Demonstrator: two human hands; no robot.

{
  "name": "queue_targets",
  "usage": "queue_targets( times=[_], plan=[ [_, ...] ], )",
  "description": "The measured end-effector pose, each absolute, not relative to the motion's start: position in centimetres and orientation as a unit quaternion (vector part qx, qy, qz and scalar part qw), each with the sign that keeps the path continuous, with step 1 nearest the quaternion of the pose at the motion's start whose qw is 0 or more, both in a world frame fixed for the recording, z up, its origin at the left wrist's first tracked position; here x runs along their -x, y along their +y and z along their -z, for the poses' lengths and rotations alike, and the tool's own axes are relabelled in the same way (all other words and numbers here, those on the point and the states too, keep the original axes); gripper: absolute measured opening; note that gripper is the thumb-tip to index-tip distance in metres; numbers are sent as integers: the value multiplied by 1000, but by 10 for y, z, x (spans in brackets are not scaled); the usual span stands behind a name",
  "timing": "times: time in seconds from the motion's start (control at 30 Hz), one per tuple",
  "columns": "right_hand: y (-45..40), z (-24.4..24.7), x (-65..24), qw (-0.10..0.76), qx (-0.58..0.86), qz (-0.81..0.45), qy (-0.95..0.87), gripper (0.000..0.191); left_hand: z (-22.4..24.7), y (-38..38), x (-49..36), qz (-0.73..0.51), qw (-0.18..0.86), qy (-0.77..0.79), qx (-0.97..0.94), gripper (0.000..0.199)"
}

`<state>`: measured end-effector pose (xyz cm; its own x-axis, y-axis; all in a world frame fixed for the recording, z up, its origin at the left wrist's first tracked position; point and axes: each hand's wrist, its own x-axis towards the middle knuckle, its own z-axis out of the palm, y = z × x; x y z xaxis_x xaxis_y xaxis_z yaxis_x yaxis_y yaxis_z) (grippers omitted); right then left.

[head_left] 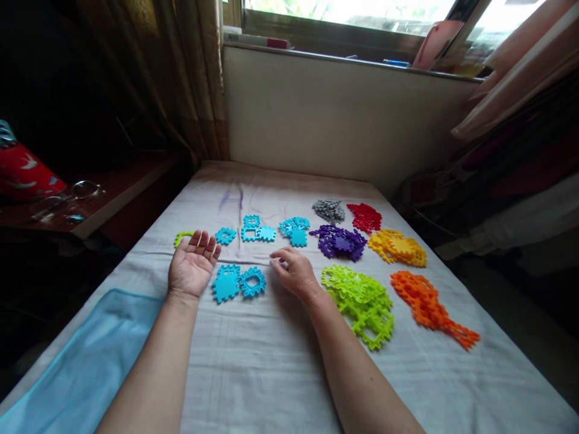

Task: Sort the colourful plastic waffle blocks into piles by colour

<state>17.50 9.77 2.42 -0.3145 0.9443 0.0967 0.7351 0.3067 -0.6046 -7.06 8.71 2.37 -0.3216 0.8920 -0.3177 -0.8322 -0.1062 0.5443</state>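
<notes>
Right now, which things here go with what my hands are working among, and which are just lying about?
Seem to belong:
- turquoise pieces, nearest both hands
- lime, purple, grey, red, yellow and orange pieces

Seem just lying about:
- light-blue cloth
- glasses
- red patterned item
- pink object by the window

The left hand (192,265) is turned palm up, its fingers extended and slightly curled, the bare forearm angled up from the lower left. The right hand (292,270) is palm down with bent fingers pointing left, its bare forearm slanting in from the lower right.
</notes>
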Motion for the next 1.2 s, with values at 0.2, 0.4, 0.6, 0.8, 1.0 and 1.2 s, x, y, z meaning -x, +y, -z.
queue_targets(
  times=[0.2,0.4,0.6,0.8,1.0,1.2],
  plan=[
    [88,-42,-174,132,421,-308,-843,58,-21,88,72,-739,579,338,-71,23],
    [84,-44,-166,82,413,-238,-875,62,-25,87,69,-743,573,341,-51,29],
    [87,-49,-172,87,430,-278,-854,55,-26,87,69,-744,573,340,-47,29],
    [105,-42,-183,101,605,-199,-764,51,-24,87,70,-741,579,336,-50,26],
    [117,-35,-185,140,730,-129,-656,60,-20,88,74,-738,585,331,-67,21],
    [112,-40,-192,94,737,-132,-656,53,-24,87,71,-739,583,333,-46,30]
  ],
)
